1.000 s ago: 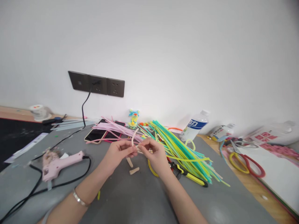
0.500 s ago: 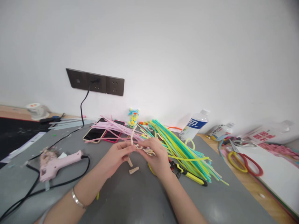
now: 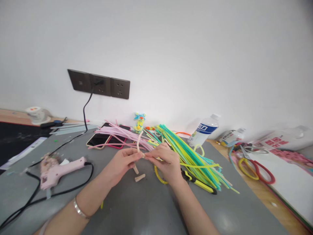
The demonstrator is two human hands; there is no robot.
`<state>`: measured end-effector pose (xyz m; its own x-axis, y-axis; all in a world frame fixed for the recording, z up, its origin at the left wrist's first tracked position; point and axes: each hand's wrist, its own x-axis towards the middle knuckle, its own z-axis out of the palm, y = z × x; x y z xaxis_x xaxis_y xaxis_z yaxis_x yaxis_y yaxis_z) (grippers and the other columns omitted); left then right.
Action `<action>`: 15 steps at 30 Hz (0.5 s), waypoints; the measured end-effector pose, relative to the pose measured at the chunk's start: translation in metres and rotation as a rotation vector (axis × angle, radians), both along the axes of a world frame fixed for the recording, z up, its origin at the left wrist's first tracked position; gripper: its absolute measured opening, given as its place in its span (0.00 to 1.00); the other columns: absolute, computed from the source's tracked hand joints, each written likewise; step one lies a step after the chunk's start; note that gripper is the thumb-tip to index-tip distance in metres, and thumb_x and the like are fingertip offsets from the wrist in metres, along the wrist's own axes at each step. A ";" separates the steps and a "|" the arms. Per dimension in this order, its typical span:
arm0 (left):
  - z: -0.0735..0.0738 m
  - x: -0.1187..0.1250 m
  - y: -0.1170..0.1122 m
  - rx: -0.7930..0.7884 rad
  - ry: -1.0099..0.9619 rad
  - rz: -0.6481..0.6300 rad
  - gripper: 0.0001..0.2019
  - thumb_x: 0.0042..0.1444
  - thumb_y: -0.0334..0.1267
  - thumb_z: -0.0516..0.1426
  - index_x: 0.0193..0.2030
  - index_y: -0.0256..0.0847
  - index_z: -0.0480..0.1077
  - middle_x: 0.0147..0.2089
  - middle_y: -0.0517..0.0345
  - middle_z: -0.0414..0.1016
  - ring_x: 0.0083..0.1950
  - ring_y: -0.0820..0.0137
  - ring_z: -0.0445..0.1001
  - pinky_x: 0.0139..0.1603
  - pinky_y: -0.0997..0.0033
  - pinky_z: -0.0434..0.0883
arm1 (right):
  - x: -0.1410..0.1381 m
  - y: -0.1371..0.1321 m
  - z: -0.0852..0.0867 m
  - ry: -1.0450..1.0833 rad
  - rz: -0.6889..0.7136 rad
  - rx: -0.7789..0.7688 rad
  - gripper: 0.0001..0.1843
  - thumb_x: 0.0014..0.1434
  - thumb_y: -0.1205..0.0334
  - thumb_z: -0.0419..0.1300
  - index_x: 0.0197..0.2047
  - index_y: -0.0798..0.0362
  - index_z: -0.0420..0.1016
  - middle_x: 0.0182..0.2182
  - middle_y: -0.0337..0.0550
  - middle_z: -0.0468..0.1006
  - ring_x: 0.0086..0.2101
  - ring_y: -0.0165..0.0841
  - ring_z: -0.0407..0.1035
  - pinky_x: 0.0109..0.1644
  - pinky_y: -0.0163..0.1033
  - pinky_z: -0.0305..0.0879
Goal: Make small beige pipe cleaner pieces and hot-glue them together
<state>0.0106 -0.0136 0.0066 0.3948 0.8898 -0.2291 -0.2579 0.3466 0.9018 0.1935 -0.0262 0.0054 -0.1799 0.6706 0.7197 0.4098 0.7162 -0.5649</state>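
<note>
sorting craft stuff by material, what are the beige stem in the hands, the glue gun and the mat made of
The beige stem is probably a pipe cleaner, fibre over wire: matte, and it stands in a curve unsupported. The glue gun looks like smooth pink plastic with a slight sheen. The mat is grey with soft reflections, perhaps rubber or vinyl; the look leaves it open.

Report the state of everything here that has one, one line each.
left hand: pinching the cream pipe cleaner.
right hand: pinching it too.
cream pipe cleaner: curved, held up between both hands.
glue gun: lying on its side, cord attached.
water bottle: capped, tilted.
phone: face up, screen dark.
wall socket: one plug in.
</note>
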 end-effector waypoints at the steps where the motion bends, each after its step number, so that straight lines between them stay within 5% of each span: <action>1: 0.000 0.000 0.000 0.006 0.008 0.001 0.16 0.39 0.47 0.71 0.25 0.37 0.77 0.24 0.63 0.64 0.27 0.76 0.54 0.27 0.75 0.54 | 0.001 0.000 0.000 -0.018 0.014 -0.006 0.05 0.61 0.58 0.66 0.33 0.45 0.82 0.24 0.40 0.83 0.25 0.36 0.74 0.38 0.46 0.64; 7: 0.001 0.000 0.000 0.049 0.054 0.038 0.17 0.38 0.49 0.71 0.25 0.36 0.77 0.23 0.64 0.64 0.26 0.76 0.53 0.27 0.74 0.52 | -0.001 0.001 0.001 -0.072 0.045 -0.027 0.03 0.63 0.63 0.64 0.37 0.47 0.80 0.29 0.42 0.83 0.30 0.37 0.74 0.40 0.45 0.63; 15: 0.003 -0.001 0.000 0.055 0.090 0.047 0.21 0.38 0.55 0.70 0.24 0.36 0.76 0.24 0.62 0.65 0.28 0.74 0.58 0.28 0.74 0.56 | -0.006 -0.001 -0.003 -0.067 -0.058 0.050 0.05 0.62 0.66 0.64 0.35 0.47 0.78 0.26 0.40 0.82 0.25 0.35 0.71 0.37 0.43 0.62</action>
